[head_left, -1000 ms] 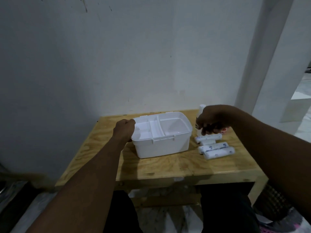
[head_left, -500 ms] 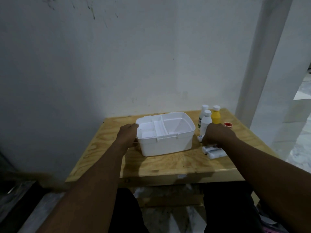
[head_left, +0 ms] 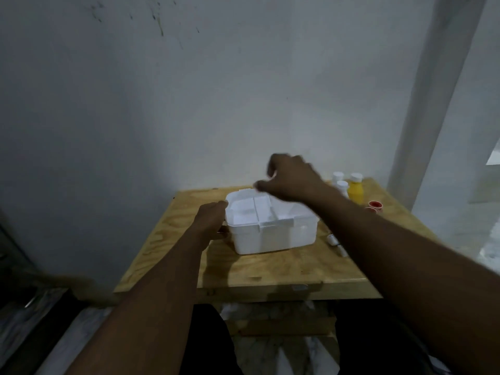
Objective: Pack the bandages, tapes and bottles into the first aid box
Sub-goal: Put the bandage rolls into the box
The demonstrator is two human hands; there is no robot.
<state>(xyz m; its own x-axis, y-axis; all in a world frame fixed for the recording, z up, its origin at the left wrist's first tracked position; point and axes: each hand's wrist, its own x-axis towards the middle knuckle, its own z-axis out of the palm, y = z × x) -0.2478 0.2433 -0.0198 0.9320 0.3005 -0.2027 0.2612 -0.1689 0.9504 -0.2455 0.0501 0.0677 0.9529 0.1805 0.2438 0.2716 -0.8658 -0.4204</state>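
Observation:
The white first aid box (head_left: pixel 273 236) stands open on the wooden table (head_left: pixel 270 272), its inner tray split into compartments. My left hand (head_left: pixel 211 217) grips the box's left side. My right hand (head_left: pixel 289 180) hovers over the back of the box, fingers pointing down and blurred; I cannot make out anything in it. Right of the box, two white bandage rolls (head_left: pixel 335 243) peek out beside my right forearm. Two white bottles (head_left: pixel 342 186) and a yellow bottle (head_left: pixel 355 189) stand at the back right. A red tape roll (head_left: pixel 375 205) lies near them.
The table stands against a pale wall (head_left: pixel 243 104), with a white pillar (head_left: pixel 433 104) at the right. My right forearm crosses over the table's right half and hides part of it. Dark floor and my legs lie below the front edge.
My right hand has lifted off the bandage rolls beside the box and swung left and up, over the box. My left hand stays on the box's left side.

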